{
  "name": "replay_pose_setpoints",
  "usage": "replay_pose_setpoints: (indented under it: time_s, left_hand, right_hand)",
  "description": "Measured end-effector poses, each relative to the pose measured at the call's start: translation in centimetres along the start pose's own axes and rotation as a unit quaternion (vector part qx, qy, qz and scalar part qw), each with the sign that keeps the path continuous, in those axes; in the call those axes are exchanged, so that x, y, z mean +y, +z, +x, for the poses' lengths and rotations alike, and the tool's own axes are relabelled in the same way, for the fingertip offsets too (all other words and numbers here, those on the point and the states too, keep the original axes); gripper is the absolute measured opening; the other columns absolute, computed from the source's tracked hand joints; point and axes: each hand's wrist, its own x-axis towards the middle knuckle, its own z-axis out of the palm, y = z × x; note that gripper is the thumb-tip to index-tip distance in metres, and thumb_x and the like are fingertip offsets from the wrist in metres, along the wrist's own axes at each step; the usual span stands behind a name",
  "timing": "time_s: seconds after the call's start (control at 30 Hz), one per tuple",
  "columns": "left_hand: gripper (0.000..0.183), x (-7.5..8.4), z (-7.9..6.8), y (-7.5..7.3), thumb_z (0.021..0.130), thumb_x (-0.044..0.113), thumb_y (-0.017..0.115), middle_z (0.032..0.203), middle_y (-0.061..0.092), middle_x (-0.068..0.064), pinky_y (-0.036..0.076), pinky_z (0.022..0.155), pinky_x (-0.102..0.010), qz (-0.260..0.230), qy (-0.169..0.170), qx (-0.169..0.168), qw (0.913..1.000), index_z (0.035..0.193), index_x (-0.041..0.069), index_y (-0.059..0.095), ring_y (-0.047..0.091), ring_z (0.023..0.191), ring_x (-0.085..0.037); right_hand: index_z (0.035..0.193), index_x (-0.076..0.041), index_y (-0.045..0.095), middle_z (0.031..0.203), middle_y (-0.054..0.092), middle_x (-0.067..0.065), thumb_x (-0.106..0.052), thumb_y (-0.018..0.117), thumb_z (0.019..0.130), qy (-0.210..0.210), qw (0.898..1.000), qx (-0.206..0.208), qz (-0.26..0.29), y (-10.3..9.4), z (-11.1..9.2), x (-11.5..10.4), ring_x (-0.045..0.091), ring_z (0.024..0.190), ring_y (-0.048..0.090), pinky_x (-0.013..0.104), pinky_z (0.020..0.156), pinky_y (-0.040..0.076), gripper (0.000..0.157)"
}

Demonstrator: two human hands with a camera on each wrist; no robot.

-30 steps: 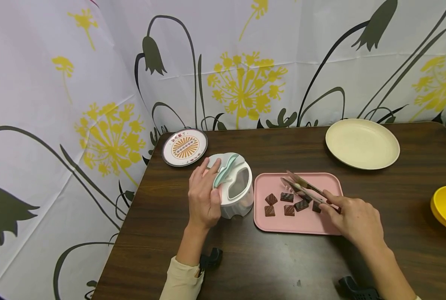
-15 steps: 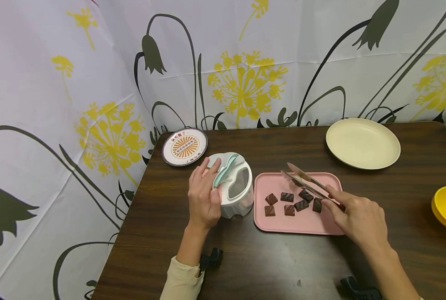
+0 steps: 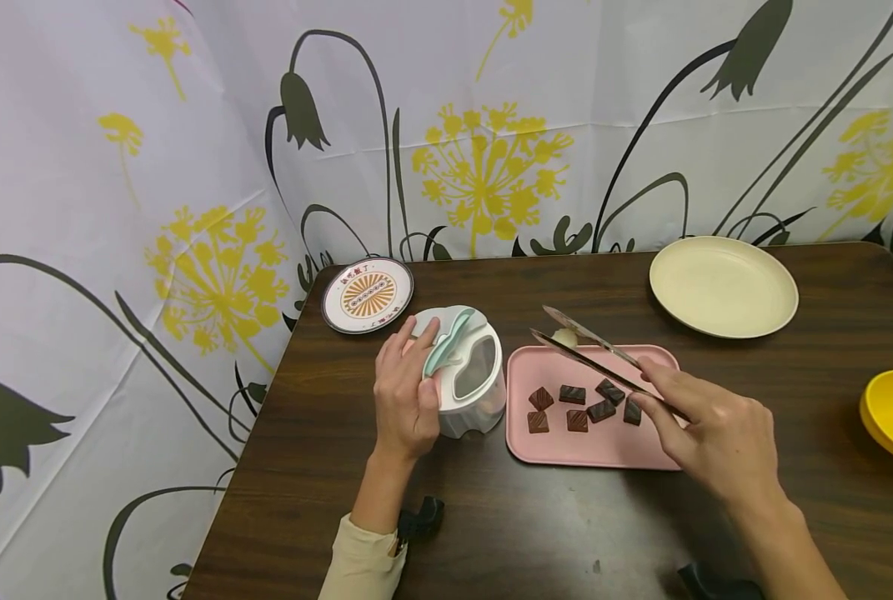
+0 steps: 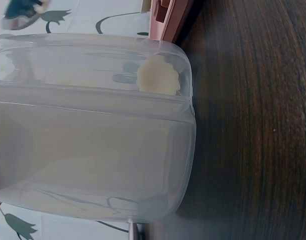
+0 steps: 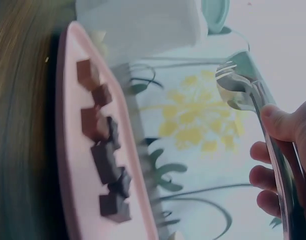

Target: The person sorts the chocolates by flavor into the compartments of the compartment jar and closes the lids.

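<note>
In the head view, the right hand (image 3: 719,433) pinches the tongs (image 3: 599,366), tips slightly apart about a white piece (image 3: 565,337) — just shifted up and left, now over the tray's (image 3: 566,454) top edge, free of the chocolates (image 3: 577,420). The left hand (image 3: 407,396) rests on the box (image 3: 479,412), centre frame; how firmly, I can't tell. The left wrist view shows another piece (image 4: 158,75) inside, upper middle. In the right wrist view, the tongs stand upper right — their piece unclear.
</note>
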Motion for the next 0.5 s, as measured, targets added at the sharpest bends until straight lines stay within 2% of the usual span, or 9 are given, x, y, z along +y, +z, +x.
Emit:
replay_pose_setpoints:
  time_s: [0.2, 0.5]
  left_hand:
    - [0.064, 0.0, 0.0, 0.0, 0.097, 0.038, 0.023, 0.127, 0.065, -0.012, 0.031, 0.106, -0.058, 0.0, 0.0, 0.0, 1.0, 0.128, -0.002, 0.062, 0.051, 0.127, -0.039]
    - [0.064, 0.0, 0.0, -0.1, 0.097, 0.038, 0.023, 0.127, 0.064, -0.012, 0.03, 0.107, -0.058, 0.0, -0.001, -0.001, 1.0, 0.128, -0.002, 0.062, 0.05, 0.128, -0.038]
  right_hand:
    - [0.102, -0.01, 0.079, 0.087, 0.075, 0.0, -0.049, 0.058, 0.094, -0.037, 0.999, 0.018, 0.035, 0.1, 1.2, -1.8, 0.01, 0.051, 0.061, 0.031, 0.039, 0.04, 0.045]
    - [0.108, -0.009, 0.077, 0.092, 0.076, 0.002, -0.042, 0.059, 0.095, -0.088, 0.993, 0.009, 0.082, 1.1, 2.2, -4.1, 0.015, 0.069, 0.071, 0.035, 0.047, 0.049, 0.039]
